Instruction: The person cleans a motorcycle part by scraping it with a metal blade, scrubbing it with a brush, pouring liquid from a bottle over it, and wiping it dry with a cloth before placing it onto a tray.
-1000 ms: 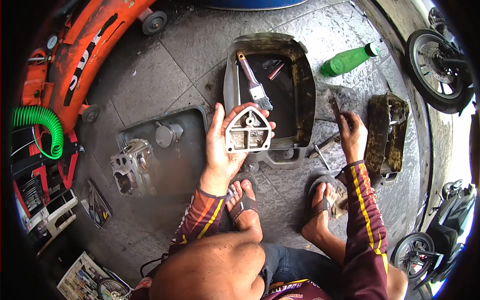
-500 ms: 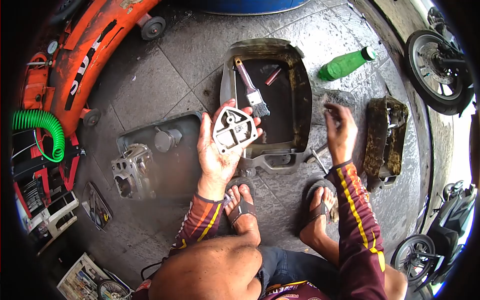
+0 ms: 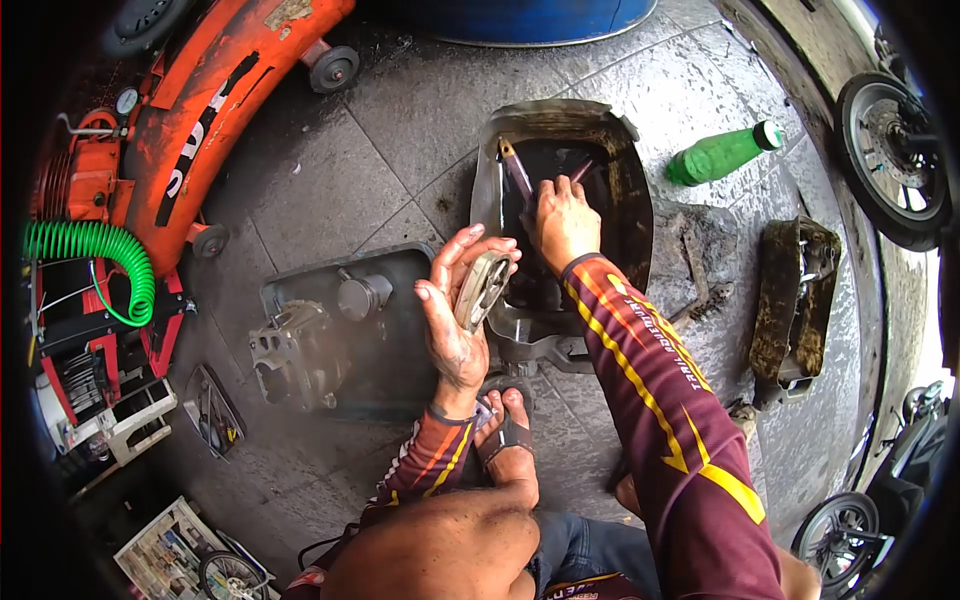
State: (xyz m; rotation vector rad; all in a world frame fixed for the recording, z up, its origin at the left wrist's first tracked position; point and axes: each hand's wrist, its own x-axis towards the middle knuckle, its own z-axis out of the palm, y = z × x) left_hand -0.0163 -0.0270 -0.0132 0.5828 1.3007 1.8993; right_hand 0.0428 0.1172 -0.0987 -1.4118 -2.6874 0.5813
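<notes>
My left hand (image 3: pixel 459 330) holds a small metal cover (image 3: pixel 484 290), tilted nearly edge-on, between thumb and fingers beside the near left wall of a grimy basin (image 3: pixel 642 210). Over that basin, my right hand (image 3: pixel 566 222) reaches in with curled fingers at the paintbrush; its handle (image 3: pixel 517 170) shows above the hand, while the bristles are hidden. A small reddish cylinder (image 3: pixel 582 170) lies just past my right fingertips. Left of my hands, a dark tray (image 3: pixel 390 385) holds a piston (image 3: pixel 363 295) and a metal engine block (image 3: pixel 298 357).
A green bottle (image 3: pixel 725 155) lies right of the basin, above a dirty metal housing (image 3: pixel 795 305). An orange compressor tank (image 3: pixel 215 110) and green coiled hose (image 3: pixel 110 255) are at left. A blue drum (image 3: pixel 520 20) stands at the top, motorcycles at right.
My right hand has moved left into the basin and onto the brush; the flat tool it held earlier now lies on the floor. My left hand has turned the metal cover edge-on.
</notes>
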